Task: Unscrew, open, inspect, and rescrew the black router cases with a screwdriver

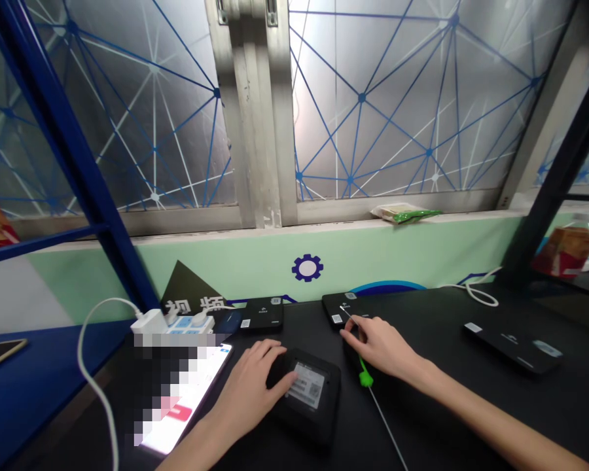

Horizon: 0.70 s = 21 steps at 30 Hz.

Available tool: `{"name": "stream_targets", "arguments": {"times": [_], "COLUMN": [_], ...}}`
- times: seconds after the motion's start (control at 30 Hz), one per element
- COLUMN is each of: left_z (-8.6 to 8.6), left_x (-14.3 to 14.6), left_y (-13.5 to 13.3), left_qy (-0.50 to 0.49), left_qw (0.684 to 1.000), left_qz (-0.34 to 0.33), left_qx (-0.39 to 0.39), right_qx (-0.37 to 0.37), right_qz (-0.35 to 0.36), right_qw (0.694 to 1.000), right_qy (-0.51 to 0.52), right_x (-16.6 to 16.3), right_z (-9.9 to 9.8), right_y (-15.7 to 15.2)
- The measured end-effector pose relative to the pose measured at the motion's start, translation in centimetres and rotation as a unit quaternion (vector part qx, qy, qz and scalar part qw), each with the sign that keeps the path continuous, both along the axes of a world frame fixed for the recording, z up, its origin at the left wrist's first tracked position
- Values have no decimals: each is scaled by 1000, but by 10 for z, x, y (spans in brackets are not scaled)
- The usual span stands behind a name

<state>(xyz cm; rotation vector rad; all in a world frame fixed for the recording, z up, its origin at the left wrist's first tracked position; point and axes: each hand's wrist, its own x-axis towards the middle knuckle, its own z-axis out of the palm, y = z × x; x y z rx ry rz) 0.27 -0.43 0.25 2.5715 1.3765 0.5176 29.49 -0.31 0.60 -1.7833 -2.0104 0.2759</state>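
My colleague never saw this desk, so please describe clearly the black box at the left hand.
On the black table, look between the lit phone and the thin rod. The black box there is partly covered by the left hand. Unlike the other black boxes, it carries one large white label.

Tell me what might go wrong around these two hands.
The right hand pinches a thin stick whose tip appears close to a flat black case by the wall; a slip might scratch it. The lit phone lies right beside the left forearm, so a sideways move could nudge it. The left hand lies on the labelled black box without gripping it, so the box might slide if bumped.
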Motion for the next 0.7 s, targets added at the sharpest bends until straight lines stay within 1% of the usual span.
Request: {"name": "stream_targets", "arguments": {"times": [0.07,0.13,0.27,0.37,0.43,0.5,0.57,0.63,0.7], "left_z": [0,1,5,8,8,6,3,0,-1], "left_x": [1,2,1,1,1,1,0,-1,-1], "left_y": [0,0,-3,-5,-5,-3,-1,2,3], "left_qy": [-7,-9,-6,-8,-11,-16,-25,-34,-34], "left_qw": [1000,999,999,998,998,998,999,998,998], "left_qz": [15,14,-17,-50,-67,-66,-45,-18,-15], "left_qx": [17,31,42,29,16,9,16,42,59], "right_qx": [11,19,35,67,96,123,145,158,156], "right_qz": [-1,-3,13,34,56,78,89,90,91], "right_qw": [1000,1000,998,991,980,964,949,936,922], "right_qy": [7,15,53,112,167,222,267,303,343], "right_x": [1,2,5,6,5,3,1,-2,-5], "right_z": [2,3,2,0,0,-1,-2,-4,-5], "right_y": [0,0,0,-1,-2,-3,-5,-6,-7]}}
